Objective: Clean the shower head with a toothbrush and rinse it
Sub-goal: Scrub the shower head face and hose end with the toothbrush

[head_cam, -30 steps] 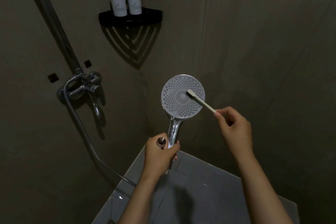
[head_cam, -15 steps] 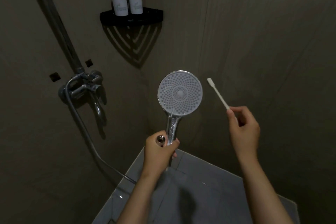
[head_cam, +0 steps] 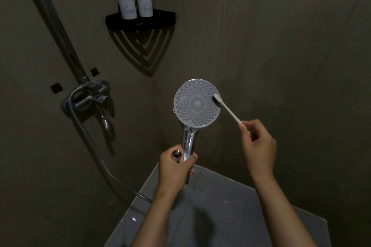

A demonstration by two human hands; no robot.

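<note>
Toothbrush [head_cam: 226, 109]: we are bringing it back onto the head [head_cam: 197, 103], bristles now touching its right edge; scrubbing is resuming. Right hand [head_cam: 259, 148] pinching brush, left hand [head_cam: 174, 168] gripping handle.

The left hand [head_cam: 175, 168] is wrapped tight around the handle of the shower head [head_cam: 196, 104] and holds it up, with its round face of small holes toward the camera. The hose [head_cam: 94, 146] end sticks up in that same fist. The right hand [head_cam: 259, 146] pinches the toothbrush [head_cam: 227, 109] by its end. The brush tip touches the right edge of the face. Two bottles [head_cam: 135, 4] stand side by side on the corner shelf [head_cam: 162, 19]. The tap [head_cam: 90, 98] is on the left wall.
</note>
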